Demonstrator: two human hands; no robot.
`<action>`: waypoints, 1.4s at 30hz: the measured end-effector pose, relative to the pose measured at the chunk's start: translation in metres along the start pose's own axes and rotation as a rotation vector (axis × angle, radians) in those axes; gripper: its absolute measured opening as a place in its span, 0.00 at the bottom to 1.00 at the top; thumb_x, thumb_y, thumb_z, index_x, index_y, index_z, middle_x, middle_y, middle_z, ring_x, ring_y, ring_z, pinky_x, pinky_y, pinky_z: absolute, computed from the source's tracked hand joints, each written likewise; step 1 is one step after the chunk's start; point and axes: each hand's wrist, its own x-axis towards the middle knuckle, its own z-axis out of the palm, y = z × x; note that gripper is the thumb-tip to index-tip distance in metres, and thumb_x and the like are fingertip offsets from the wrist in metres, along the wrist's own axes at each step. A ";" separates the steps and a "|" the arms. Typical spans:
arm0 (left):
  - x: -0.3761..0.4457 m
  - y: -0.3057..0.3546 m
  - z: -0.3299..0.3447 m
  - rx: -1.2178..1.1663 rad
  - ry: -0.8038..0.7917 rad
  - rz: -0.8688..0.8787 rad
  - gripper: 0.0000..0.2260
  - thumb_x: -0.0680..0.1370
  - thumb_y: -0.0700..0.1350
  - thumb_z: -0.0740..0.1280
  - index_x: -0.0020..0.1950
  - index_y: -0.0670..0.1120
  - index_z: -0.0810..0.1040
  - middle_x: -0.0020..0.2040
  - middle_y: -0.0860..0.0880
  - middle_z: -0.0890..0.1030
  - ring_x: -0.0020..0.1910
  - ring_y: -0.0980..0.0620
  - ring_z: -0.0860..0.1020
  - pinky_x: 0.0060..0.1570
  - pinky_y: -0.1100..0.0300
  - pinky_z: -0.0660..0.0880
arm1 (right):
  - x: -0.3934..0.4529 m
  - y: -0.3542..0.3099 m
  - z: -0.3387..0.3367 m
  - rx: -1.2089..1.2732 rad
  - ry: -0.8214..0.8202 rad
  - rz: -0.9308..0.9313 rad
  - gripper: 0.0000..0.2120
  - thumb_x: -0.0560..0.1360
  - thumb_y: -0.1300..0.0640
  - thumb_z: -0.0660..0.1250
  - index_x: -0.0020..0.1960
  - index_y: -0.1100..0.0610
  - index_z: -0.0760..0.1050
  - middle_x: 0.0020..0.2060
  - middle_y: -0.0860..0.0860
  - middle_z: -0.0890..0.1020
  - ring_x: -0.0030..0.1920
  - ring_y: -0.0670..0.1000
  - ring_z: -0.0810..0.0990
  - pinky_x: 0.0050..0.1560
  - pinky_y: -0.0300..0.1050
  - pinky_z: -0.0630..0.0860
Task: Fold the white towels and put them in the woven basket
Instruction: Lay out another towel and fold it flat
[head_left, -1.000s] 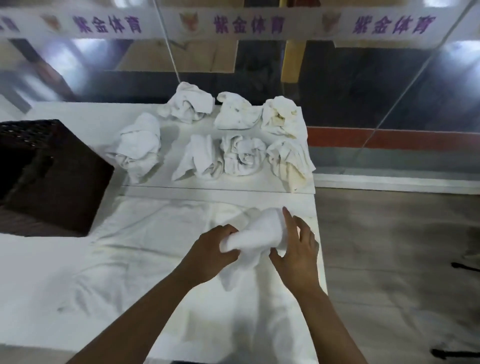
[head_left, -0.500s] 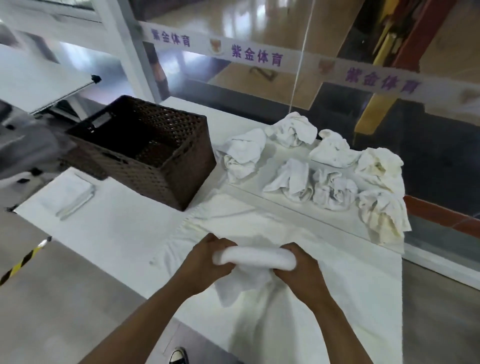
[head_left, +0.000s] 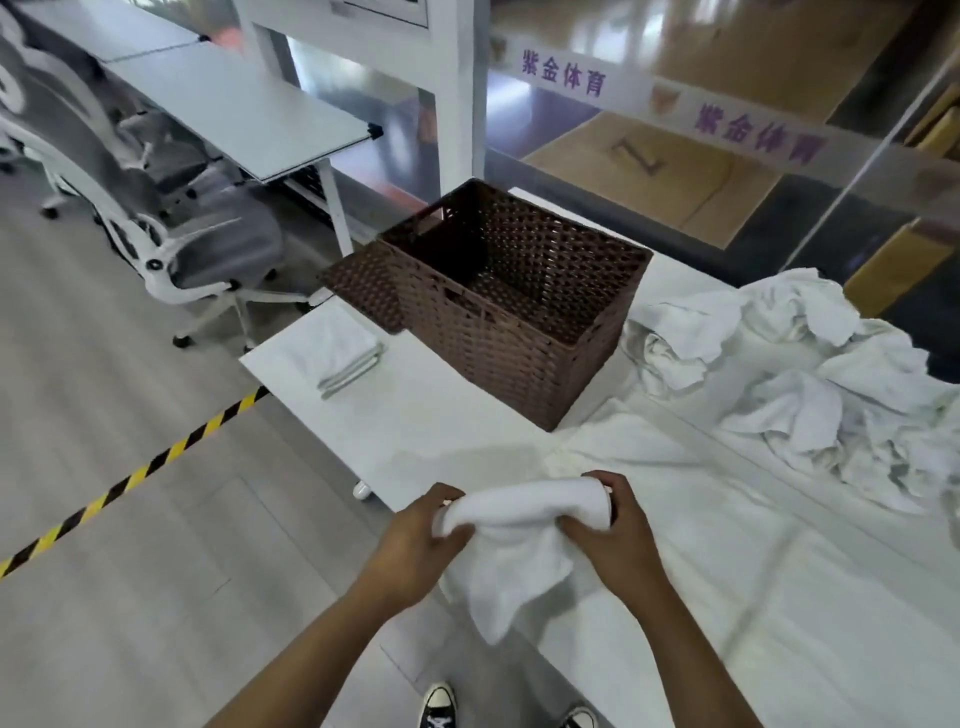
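Both hands grip one white towel (head_left: 511, 540) above the tabletop (head_left: 415, 415) edge: left hand (head_left: 415, 545) and right hand (head_left: 615, 540) fingers curled round its ends. Soft, light, floppy; probably best held at the corners. Basket (head_left: 511, 296) ahead looks empty.

One basket (head_left: 511, 332), two hands (head_left: 415, 545)

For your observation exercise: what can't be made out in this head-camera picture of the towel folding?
- Brown woven basket: floor partly hidden by its near wall.
- Heap of crumpled white towels: cut off by the right edge; count unclear.
- White towel held in both hands: its ends are covered by the left hand and right hand.
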 end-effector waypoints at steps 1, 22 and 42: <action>0.001 -0.008 -0.008 -0.017 0.011 -0.018 0.09 0.78 0.51 0.69 0.57 0.60 0.75 0.48 0.62 0.82 0.48 0.63 0.79 0.44 0.67 0.73 | 0.005 -0.006 0.011 -0.001 -0.007 -0.001 0.27 0.69 0.61 0.79 0.60 0.40 0.73 0.50 0.35 0.82 0.51 0.39 0.81 0.51 0.38 0.77; 0.143 -0.085 -0.086 -0.036 0.098 -0.477 0.25 0.74 0.45 0.71 0.70 0.50 0.71 0.61 0.49 0.77 0.58 0.47 0.78 0.55 0.55 0.74 | 0.227 -0.071 0.174 -0.277 -0.278 -0.047 0.21 0.75 0.57 0.72 0.67 0.54 0.75 0.60 0.50 0.83 0.61 0.53 0.80 0.58 0.46 0.76; 0.190 -0.164 -0.077 0.821 -0.112 0.016 0.42 0.65 0.36 0.75 0.76 0.55 0.67 0.77 0.41 0.65 0.75 0.35 0.64 0.68 0.40 0.69 | 0.230 -0.007 0.246 -0.837 0.049 -0.165 0.27 0.72 0.53 0.73 0.70 0.53 0.72 0.67 0.57 0.74 0.61 0.59 0.75 0.60 0.57 0.70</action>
